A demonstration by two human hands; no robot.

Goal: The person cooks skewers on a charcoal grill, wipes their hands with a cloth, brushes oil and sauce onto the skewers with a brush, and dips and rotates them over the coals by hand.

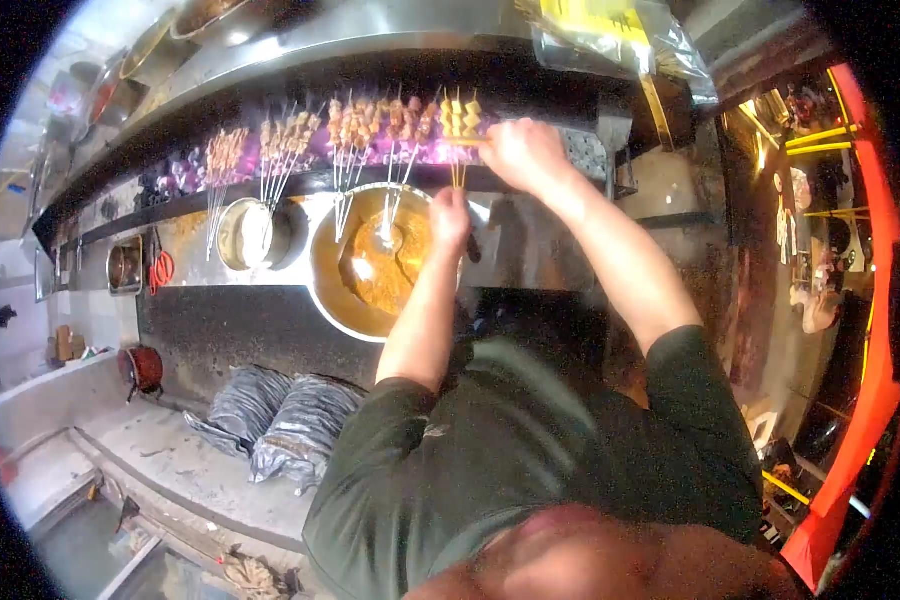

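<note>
My left hand [451, 218] is closed round the stick ends of several skewers [460, 118] threaded with yellow chunks, held over the grill. My right hand [525, 152] is closed just right of these skewers. A thin tan piece [462, 142] reaches from its fingers across the sticks; what it is I cannot make out. Bunches of meat skewers [358, 125] lie to the left across the long charcoal grill [185, 172], sticks towards me. Below them stands a wide metal bowl [322, 285] of orange-brown sauce, with a ladle [388, 238] in it.
A smaller pot [240, 235] with pale contents stands left of the bowl. Red scissors [161, 270] and a small metal container [125, 265] are farther left. Grey plastic sacks [305, 425] lie below the counter. A plastic bag [600, 40] hangs at the upper right.
</note>
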